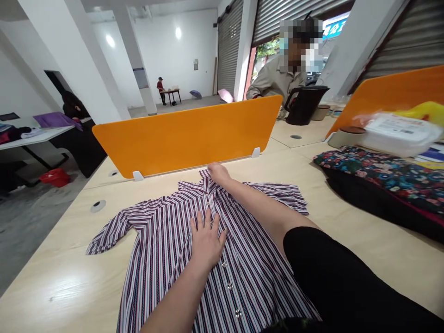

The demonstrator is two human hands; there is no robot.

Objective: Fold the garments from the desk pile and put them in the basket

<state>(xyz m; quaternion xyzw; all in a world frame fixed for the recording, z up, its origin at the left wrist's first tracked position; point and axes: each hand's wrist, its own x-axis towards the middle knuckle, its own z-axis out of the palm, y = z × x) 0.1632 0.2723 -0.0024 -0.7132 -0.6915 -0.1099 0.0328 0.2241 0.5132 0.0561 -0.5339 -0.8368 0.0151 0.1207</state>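
Note:
A striped button-front shirt (163, 240) lies spread face up, its collar toward the orange divider and its sleeves out to both sides. My left hand (207, 238) rests flat on the chest beside the button line, fingers spread. At the top, my right hand (218, 173) is closed on the collar, holding its edge near the divider's foot. My right forearm crosses over the shirt's right shoulder and hides part of it. Loose folds run down the right half of the front.
The orange divider (194, 138) stands across the wooden table (69, 277). On the right lie folded floral fabric (381, 178), a plastic container (398, 132) and a brown cup (347, 136). Beyond the divider are a black pitcher (302, 106) and a person in a light jacket (274, 78).

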